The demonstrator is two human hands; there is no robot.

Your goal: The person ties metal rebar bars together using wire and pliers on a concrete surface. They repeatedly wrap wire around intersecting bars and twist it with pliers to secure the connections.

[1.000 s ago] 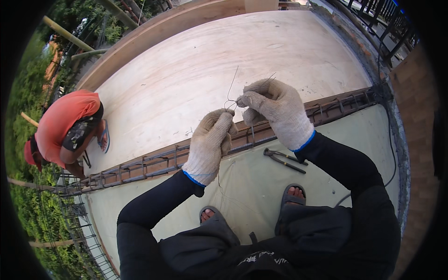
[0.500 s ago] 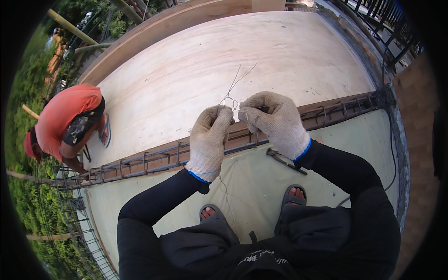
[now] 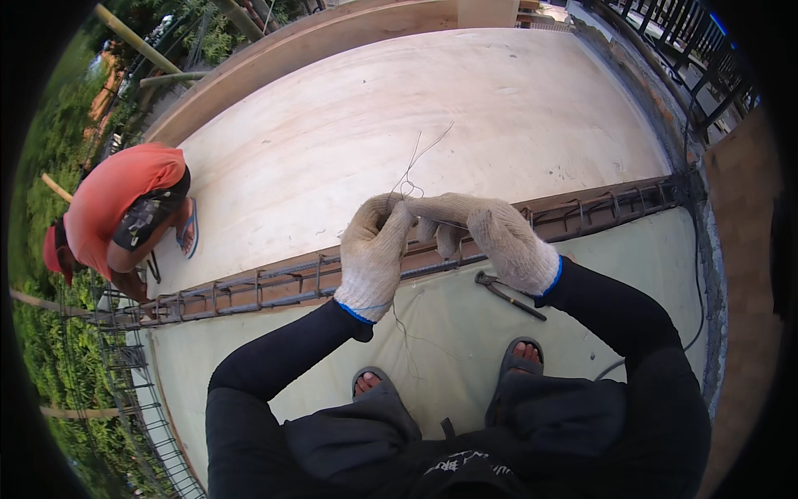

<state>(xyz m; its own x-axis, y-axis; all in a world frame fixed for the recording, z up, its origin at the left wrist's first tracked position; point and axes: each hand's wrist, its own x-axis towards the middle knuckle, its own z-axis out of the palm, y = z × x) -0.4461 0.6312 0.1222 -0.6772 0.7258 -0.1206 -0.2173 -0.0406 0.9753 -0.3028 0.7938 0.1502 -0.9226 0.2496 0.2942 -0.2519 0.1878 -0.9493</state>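
Thin looped tie wire (image 3: 407, 179) rises between my gloved hands. My left hand (image 3: 372, 245) pinches the wire. My right hand (image 3: 492, 234) has its index finger stretched to the wire at my left fingertips; whether it grips the wire is unclear. Beneath them runs a long rebar cage (image 3: 291, 284) in a wooden channel. Pincers (image 3: 515, 303) lie on the pale green surface (image 3: 632, 274) in front of my feet. More wire strands hang below my left hand.
A crouching person (image 3: 125, 208) in a red shirt works at the left end of the rebar. Plywood (image 3: 515, 91) spans beyond the cage. A cable (image 3: 698, 308) and rough edge run along the right, below a dark railing (image 3: 673, 41). Bamboo poles (image 3: 125, 41) and foliage border the left.
My right hand has moved lower and its index finger has straightened toward my left fingertips. The wire loop has shifted slightly. The crouching person is largely unchanged.
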